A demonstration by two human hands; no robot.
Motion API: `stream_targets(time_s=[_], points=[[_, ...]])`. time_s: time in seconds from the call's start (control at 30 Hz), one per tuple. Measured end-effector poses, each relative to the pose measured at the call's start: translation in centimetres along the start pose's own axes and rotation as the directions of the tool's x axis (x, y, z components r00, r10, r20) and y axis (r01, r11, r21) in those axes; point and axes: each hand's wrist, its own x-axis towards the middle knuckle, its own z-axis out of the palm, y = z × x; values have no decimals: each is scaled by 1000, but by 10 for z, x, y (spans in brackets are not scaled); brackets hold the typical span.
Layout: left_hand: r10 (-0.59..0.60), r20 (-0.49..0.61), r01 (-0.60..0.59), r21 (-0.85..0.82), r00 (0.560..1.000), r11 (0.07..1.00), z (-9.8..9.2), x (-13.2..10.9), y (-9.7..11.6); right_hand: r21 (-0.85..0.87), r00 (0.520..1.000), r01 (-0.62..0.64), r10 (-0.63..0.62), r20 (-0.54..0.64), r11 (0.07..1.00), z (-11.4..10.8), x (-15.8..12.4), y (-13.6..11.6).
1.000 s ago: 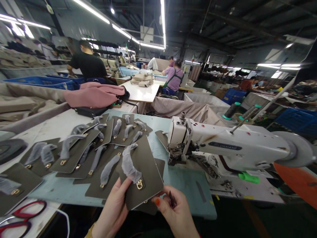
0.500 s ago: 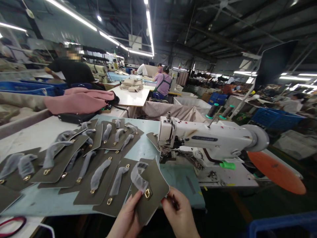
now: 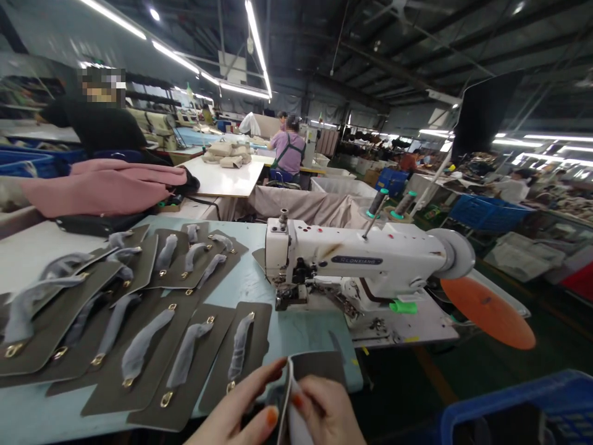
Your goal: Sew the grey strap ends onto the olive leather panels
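Observation:
Low at the front edge of the table, my left hand [image 3: 248, 405] and my right hand [image 3: 327, 408] grip a grey-brown panel [image 3: 322, 364] between them. It is turned nearly edge-on, showing a pale edge and underside. My left thumb and forefinger close around its left side; my right fingers press its near part. What lies between the left fingers is partly hidden. Just left of my hands lies a similar panel [image 3: 260, 337], bearing a strap handle [image 3: 239, 346] wrapped in cloudy film, with gold rings. Several more such panels [image 3: 113, 386] overlap farther left.
A white sewing machine [image 3: 352, 250] stands to the right on the pale blue tabletop [image 3: 315, 334]. An orange disc [image 3: 486, 312] sits beyond it. A blue crate [image 3: 523, 395] is low at right. Pink cloth [image 3: 106, 185] lies back left. Two people [image 3: 290, 148] [image 3: 106, 120] sit farther back.
The held panel has tipped from face-up to nearly edge-on, and my right hand has moved in close to my left. A panel with a wrapped handle now shows on the table beside them.

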Motion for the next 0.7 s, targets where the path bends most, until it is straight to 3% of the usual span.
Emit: stream_targets(time_s=[0.1, 0.17, 0.3, 0.4, 0.5, 0.6, 0.7], points=[[-124, 154, 91, 205, 980, 975, -1, 10, 3, 96, 984, 19, -36, 174, 995, 18, 10, 10], [-188, 144, 131, 334, 972, 933, -3, 15, -1, 145, 974, -13, -21, 225, 989, 21, 14, 18], [-102, 144, 25, 457, 984, 889, -9, 23, -4, 154, 951, -30, -19, 307, 988, 8, 23, 28], [14, 196, -102, 445, 981, 890, -16, 26, 5, 99, 936, 20, -54, 348, 995, -8, 30, 27], [76, 339, -200, 348, 938, 916, -25, 27, 20, 58, 898, 110, -124, 422, 992, -24, 33, 21], [56, 417, -162, 223, 907, 961, -32, 30, 33, -2, 870, 190, -168, 463, 982, -36, 35, 14], [0, 406, -45, 101, 914, 994, -36, 32, 37, -84, 855, 210, -141, 499, 974, -45, 38, 7]])
